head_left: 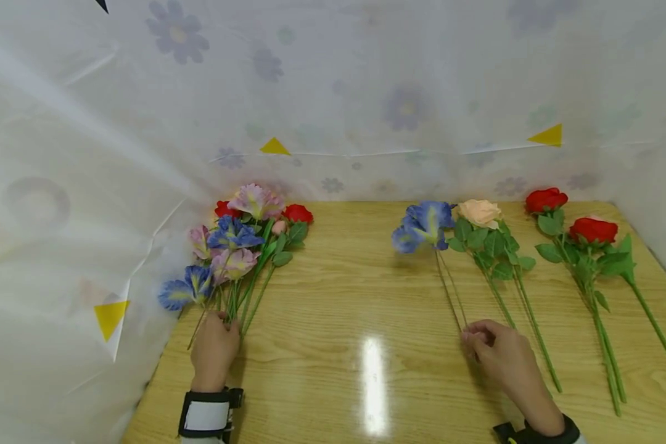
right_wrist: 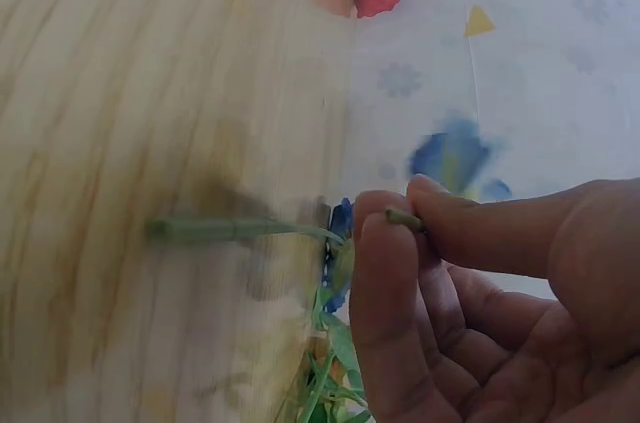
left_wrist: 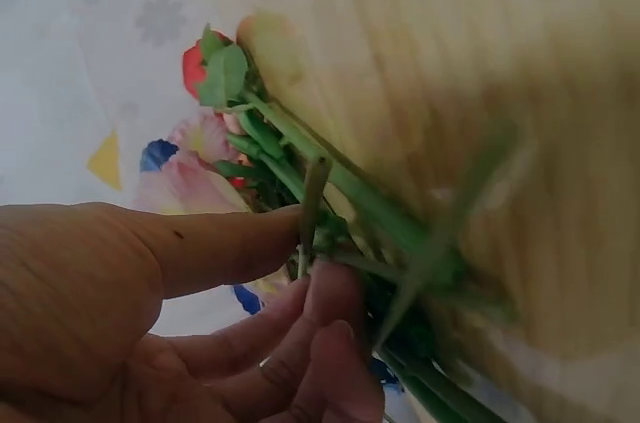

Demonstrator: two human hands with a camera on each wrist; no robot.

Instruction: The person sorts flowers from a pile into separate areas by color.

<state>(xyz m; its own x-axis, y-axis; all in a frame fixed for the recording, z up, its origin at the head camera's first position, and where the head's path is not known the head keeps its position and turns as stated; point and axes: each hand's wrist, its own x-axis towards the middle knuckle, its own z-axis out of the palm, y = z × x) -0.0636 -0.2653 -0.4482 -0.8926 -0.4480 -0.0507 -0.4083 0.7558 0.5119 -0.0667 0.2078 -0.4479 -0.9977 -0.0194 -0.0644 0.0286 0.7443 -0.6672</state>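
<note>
At the table's left side my left hand (head_left: pixel 215 353) pinches a flower stem (left_wrist: pixel 313 193) between thumb and fingers, among the gathered stems of a bunch. That bunch holds blue irises (head_left: pixel 234 234), pink irises (head_left: pixel 257 200) and red roses (head_left: pixel 298 214). To the right, my right hand (head_left: pixel 504 357) pinches a thin stem of a blue iris (head_left: pixel 430 223). In the right wrist view, the stem's cut end (right_wrist: pixel 403 219) shows between thumb and forefinger. A second thin stem (head_left: pixel 446 290) runs beside it; a blue bloom (right_wrist: pixel 450 158) is blurred there.
Just right of the iris lies a peach rose (head_left: pixel 480 213) with leafy stems, partly behind my right hand. Red roses (head_left: pixel 594 230) lie farther right, beside a separate green stem (head_left: pixel 657 333). A white patterned sheet (head_left: pixel 344 92) borders the wooden table (head_left: pixel 322 296) at the back and sides.
</note>
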